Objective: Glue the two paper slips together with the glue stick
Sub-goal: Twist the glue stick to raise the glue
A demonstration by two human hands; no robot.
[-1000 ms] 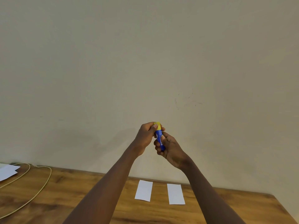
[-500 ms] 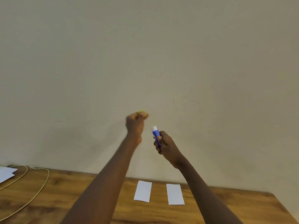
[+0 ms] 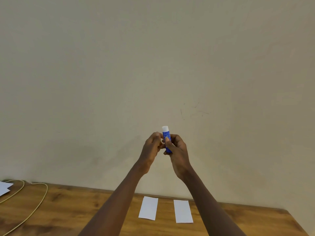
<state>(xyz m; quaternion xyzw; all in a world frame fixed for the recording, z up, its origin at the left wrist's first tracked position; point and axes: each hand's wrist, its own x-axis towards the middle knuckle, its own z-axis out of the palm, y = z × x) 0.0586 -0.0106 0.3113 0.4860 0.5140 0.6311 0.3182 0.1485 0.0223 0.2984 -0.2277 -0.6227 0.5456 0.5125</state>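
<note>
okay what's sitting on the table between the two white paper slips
Nothing. In the head view, only a bare strip of wooden table separates the left slip from the right slip; they lie side by side, not touching.

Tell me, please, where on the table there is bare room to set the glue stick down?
The widest bare wood lies between the cord on the left and the left paper slip, though the left forearm crosses above it. A smaller patch runs from the right paper slip to the table edge. The gap between the slips is narrow. The far-left corner is crowded with papers.
</note>
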